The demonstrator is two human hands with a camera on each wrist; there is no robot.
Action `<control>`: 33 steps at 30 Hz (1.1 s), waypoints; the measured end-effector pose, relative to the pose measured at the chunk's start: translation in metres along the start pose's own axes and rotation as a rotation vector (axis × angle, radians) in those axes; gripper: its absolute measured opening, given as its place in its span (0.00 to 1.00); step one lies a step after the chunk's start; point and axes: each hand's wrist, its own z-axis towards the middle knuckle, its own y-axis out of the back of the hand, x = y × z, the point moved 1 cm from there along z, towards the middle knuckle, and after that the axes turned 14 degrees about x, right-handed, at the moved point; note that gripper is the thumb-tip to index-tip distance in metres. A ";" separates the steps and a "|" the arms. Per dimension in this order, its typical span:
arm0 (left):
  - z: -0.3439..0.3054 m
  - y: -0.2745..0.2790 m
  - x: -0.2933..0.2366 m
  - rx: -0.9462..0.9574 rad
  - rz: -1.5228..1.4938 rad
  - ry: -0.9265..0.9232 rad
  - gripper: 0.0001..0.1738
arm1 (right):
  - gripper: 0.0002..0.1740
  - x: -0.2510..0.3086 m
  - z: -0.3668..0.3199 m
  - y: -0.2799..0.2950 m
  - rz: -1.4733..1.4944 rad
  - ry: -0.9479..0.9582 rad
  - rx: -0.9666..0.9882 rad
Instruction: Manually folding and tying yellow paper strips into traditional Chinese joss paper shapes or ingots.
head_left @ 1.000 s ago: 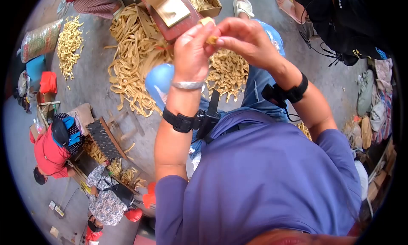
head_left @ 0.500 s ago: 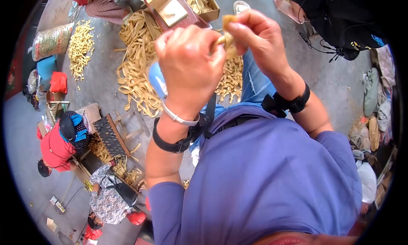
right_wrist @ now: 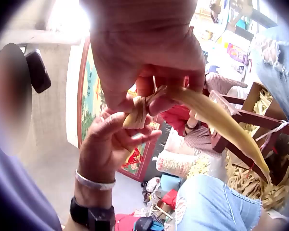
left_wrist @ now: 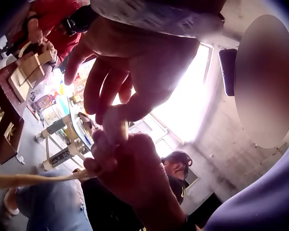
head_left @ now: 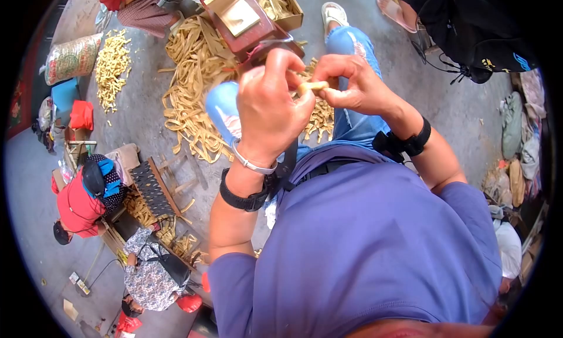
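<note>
A flat, flexible tan strip (right_wrist: 221, 118) is bunched into a small knot (right_wrist: 136, 115) between the two hands, and its long tail hangs away in the right wrist view. My left hand (head_left: 267, 106), with a pale bracelet at its wrist, pinches one side of the knot with thumb and finger. Opposite it, my right hand (head_left: 359, 87) pinches the other side. The left wrist view shows the fingertips of both hands meeting at the knot, with the strip's tail (left_wrist: 33, 180) running off to the left. The hands are held above the lap.
A heap of long tan strips (head_left: 193, 97) lies on the floor in front. Short knotted pieces (head_left: 319, 112) are piled between the legs. A dark red stool (head_left: 258, 36) holds a wooden box, beside an open box of strips (head_left: 275, 7). Other people sit nearby, left and ahead.
Half a second ago a wider part of the strip was raised in the right hand; now both hands are lower, with the strip bunched small between them. The left hand has turned its back up.
</note>
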 end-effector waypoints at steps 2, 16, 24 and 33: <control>0.003 -0.005 0.007 -0.067 0.002 -0.117 0.08 | 0.08 -0.010 -0.004 -0.004 0.242 0.074 0.003; -0.032 -0.031 0.019 -0.245 -0.207 0.061 0.14 | 0.14 -0.014 -0.011 -0.037 0.637 -0.062 -0.166; -0.039 -0.039 0.026 -0.178 -0.072 0.012 0.10 | 0.15 -0.019 -0.014 -0.049 0.790 -0.166 -0.071; -0.048 -0.028 0.033 -0.025 -0.834 0.309 0.10 | 0.16 -0.011 -0.013 -0.048 0.835 -0.005 -0.063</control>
